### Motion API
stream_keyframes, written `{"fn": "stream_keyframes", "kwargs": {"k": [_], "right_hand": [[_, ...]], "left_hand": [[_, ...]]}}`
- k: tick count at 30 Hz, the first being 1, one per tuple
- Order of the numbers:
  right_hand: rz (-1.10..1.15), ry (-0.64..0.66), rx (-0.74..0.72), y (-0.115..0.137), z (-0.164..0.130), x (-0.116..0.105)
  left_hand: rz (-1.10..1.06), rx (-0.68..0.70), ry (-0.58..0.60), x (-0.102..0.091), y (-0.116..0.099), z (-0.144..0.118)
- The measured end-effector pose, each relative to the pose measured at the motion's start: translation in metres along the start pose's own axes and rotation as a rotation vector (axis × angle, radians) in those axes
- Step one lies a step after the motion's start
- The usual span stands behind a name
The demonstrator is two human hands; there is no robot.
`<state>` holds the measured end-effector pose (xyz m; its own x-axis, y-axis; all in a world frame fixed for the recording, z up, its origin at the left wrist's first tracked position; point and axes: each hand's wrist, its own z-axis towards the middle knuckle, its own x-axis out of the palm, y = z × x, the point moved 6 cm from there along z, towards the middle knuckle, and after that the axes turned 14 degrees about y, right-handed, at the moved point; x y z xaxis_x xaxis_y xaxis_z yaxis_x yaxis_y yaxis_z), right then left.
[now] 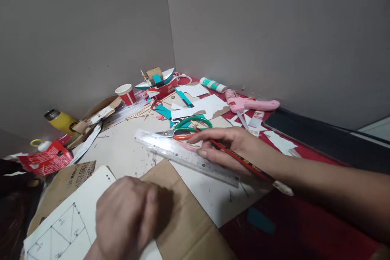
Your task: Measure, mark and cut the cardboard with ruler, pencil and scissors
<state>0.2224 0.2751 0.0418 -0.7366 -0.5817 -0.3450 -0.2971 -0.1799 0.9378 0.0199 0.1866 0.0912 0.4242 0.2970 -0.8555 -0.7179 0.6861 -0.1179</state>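
The right hand (pixel 231 146) pinches a pencil (pixel 243 162) and rests its fingertips on the ruler (pixel 185 154). The ruler lies flat under that hand, long axis running from its far-left end to its near-right end. The left hand (pixel 126 215), closed in a loose fist with nothing visible in it, rests on cardboard (pixel 183 219) beside the drawing sheet (pixel 63 223), near-left of the ruler and apart from it.

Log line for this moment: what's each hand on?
left hand: fisted on white sheet | right hand: holds pencil, fingers on clear ruler | scissors behind ruler
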Motion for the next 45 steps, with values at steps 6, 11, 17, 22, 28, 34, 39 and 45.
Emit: {"fn": "stream_keyframes", "kwargs": {"k": [6, 11, 17, 22, 28, 34, 39, 45], "right_hand": [[-0.208, 0.185, -0.101, 0.003, 0.006, -0.009], [-0.280, 0.331, -0.125, 0.001, 0.006, -0.022], [-0.314, 0.277, -0.157, -0.002, 0.008, -0.037], [-0.264, 0.340, -0.148, -0.007, 0.007, -0.031], [-0.297, 0.285, -0.240, -0.001, 0.006, -0.022], [-0.133, -0.476, -0.294, 0.005, -0.007, -0.056], [-0.035, -0.585, -0.286, 0.005, -0.014, -0.050], [-0.208, -0.067, -0.389, 0.007, -0.004, 0.016]], "left_hand": [[0.166, 0.320, 0.152, 0.024, -0.025, -0.005], [0.212, 0.047, 0.177, 0.030, -0.015, 0.000], [-0.045, -0.275, 0.337, 0.029, 0.029, 0.003], [-0.219, -0.406, 0.362, 0.033, 0.058, 0.001], [-0.582, -0.471, 0.533, 0.048, 0.058, 0.002], [-0.802, -0.783, 0.291, 0.040, 0.091, -0.007], [-0.932, -0.870, 0.205, 0.045, 0.105, -0.013], [-1.091, -0.898, 0.396, 0.049, 0.099, 0.002]]}}
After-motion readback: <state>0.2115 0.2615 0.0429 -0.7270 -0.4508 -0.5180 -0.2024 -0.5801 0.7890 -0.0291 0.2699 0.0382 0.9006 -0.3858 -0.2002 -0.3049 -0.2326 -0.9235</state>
